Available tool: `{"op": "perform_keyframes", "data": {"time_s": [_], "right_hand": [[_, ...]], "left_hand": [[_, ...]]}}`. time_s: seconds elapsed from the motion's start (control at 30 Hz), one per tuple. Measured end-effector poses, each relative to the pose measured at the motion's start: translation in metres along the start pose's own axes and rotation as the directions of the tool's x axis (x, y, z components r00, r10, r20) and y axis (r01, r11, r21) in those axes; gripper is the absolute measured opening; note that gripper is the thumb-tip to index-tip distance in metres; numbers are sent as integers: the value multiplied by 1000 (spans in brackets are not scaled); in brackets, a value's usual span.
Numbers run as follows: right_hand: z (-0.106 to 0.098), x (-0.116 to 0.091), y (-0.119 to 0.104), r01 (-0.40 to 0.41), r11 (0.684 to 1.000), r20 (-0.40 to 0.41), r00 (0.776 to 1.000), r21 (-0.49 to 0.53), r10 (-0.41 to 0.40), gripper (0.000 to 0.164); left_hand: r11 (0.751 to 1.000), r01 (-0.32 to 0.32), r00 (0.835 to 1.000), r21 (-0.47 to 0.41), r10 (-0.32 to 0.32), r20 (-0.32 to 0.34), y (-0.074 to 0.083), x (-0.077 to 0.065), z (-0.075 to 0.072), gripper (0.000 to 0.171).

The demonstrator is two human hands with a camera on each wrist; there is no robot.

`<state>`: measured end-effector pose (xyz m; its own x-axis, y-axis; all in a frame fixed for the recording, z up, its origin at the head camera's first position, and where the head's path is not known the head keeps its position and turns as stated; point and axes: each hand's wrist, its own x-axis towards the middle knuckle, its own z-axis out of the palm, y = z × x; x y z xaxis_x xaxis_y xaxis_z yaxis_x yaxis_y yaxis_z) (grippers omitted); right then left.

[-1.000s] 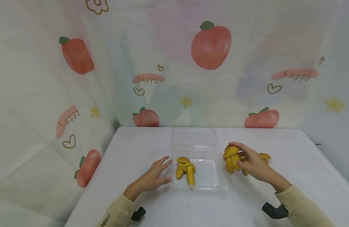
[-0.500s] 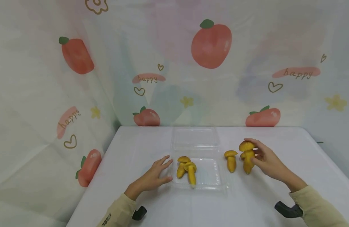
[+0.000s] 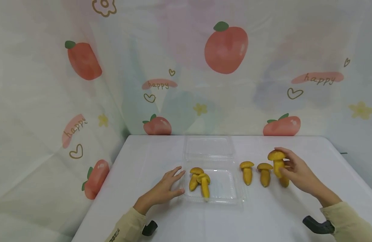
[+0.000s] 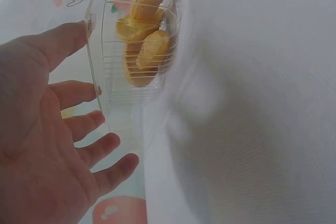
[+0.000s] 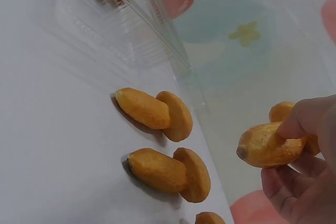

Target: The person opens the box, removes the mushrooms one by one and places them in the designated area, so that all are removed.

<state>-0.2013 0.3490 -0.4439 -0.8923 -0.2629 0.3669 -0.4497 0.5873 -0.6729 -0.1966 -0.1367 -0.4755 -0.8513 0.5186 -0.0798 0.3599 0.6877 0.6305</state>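
Head view shows the right hand (image 3: 302,176) up over the white table (image 3: 155,151), with a yellow mushroom (image 3: 278,164) in its grip. The grip is a small pinch: the thumb is on the stem and the other fingers are by the cap. Three loose mushrooms (image 3: 265,178) lie in a row on the table, one of them just under the held one. The left hand (image 3: 161,191) has its fingers spread wide and has hold of nothing; the tips are at the side of the clear plastic box (image 3: 225,185). It is hard to see, but they seem to touch the rim. Two mushrooms (image 3: 205,189) lie together inside the box, and the lid (image 3: 208,147) is folded back. The held mushroom looks light, firm and a bit smooth, so it might slip. Its fat stem seems the best place to hold. Squeezing the cap hard could perhaps hurt it.
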Motion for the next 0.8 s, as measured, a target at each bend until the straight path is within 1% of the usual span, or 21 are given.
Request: {"op": "perform_keyframes", "data": {"time_s": [0.23, 0.53, 0.67, 0.8], "right_hand": [[-9, -3, 4, 12, 1000, -16, 1000, -18, -12, 62], [-21, -12, 10, 9, 1000, -27, 1000, -25, -10, 64], [-27, -14, 13, 2, 999, -34, 999, -37, -4, 65], [-34, -11, 18, 2, 999, -33, 999, -38, -4, 64]], "left_hand": [[1000, 2, 1000, 21, -2, 3, 1, -1, 0, 71], [1000, 7, 1000, 8, -8, 19, 4, -3, 0, 72], [1000, -8, 1000, 23, 8, 22, 3, -3, 0, 73], [999, -24, 1000, 49, 24, 8, 2, -2, -2, 74]]}}
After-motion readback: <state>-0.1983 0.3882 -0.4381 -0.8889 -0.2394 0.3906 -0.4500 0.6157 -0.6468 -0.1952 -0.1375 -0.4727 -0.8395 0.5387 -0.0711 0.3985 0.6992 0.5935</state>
